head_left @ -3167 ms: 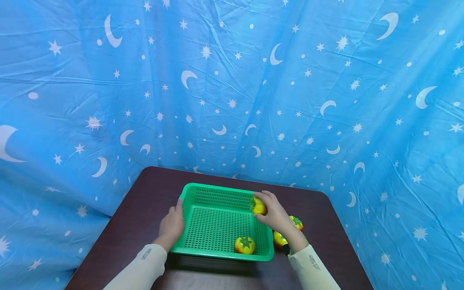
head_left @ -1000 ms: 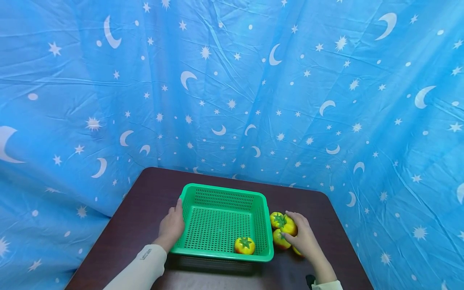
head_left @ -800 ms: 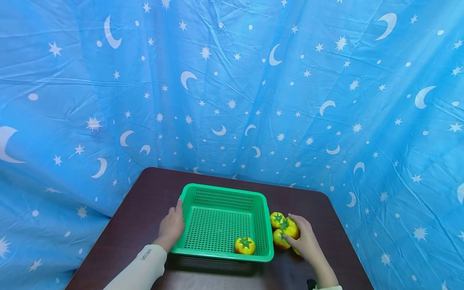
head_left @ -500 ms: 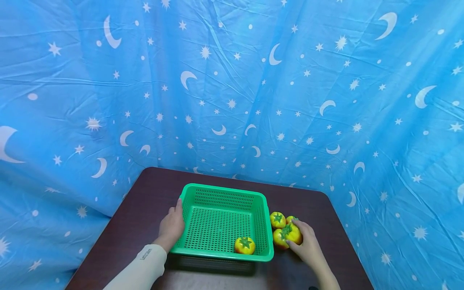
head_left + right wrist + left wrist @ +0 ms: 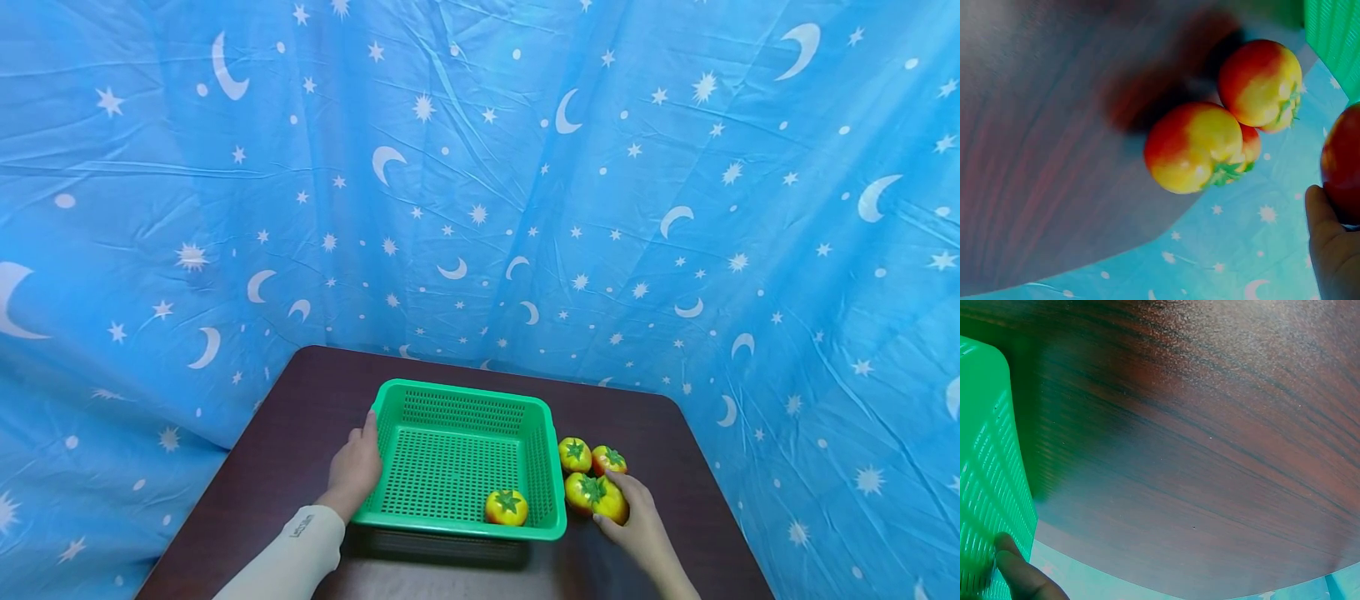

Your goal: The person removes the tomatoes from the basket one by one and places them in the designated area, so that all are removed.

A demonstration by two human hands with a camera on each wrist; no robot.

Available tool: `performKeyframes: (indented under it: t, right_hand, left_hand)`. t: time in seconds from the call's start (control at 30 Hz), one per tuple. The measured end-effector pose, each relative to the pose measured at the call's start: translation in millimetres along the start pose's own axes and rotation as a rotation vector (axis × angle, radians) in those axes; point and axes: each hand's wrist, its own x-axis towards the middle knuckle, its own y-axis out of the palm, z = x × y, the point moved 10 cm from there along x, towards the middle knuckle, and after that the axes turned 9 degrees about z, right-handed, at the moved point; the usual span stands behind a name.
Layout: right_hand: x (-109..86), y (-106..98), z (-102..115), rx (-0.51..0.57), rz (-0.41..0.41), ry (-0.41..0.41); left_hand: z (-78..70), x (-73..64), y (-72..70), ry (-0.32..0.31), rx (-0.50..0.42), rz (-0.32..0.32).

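Observation:
My left hand (image 5: 355, 467) grips the left side of a green plastic basket (image 5: 457, 387) with slotted walls. In the left wrist view, a finger (image 5: 1016, 565) lies against the basket's outer wall (image 5: 991, 462). One yellow-red tomato (image 5: 507, 507) with a green leaf top sits in its near right corner. Right of the basket, my right hand (image 5: 641, 525) holds another tomato (image 5: 611, 502) between thumb and fingers. In the right wrist view, the held tomato (image 5: 1344, 165) appears red at the edge. Close beside it are tomatoes (image 5: 574, 454), (image 5: 609, 459) and a partly covered tomato (image 5: 577, 492).
The dark brown wooden table (image 5: 330, 375) has rounded far corners. A blue curtain (image 5: 480, 167) with white moons and stars hangs behind it and at both sides. Bare tabletop lies to the left of the basket and beyond it.
About three seconds ago my right hand held a tomato at the basket's far right corner; that corner now has none. Over the last second the hand moved nearer me with the tomato. The left hand stayed.

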Motion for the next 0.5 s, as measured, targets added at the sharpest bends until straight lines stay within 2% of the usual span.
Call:
performKeyframes:
  t: [0.27, 0.5]
  right_hand:
    - [-7.0, 9, -7, -0.027, -0.011, -0.007]
    - [-11.6, 21, -15, 0.001, 0.002, -0.01]
  left_hand:
    - [0.6, -0.6, 2.1, -0.001, 0.001, 0.008]
    - [0.5, 0.3, 1.0, -0.001, 0.001, 0.009]
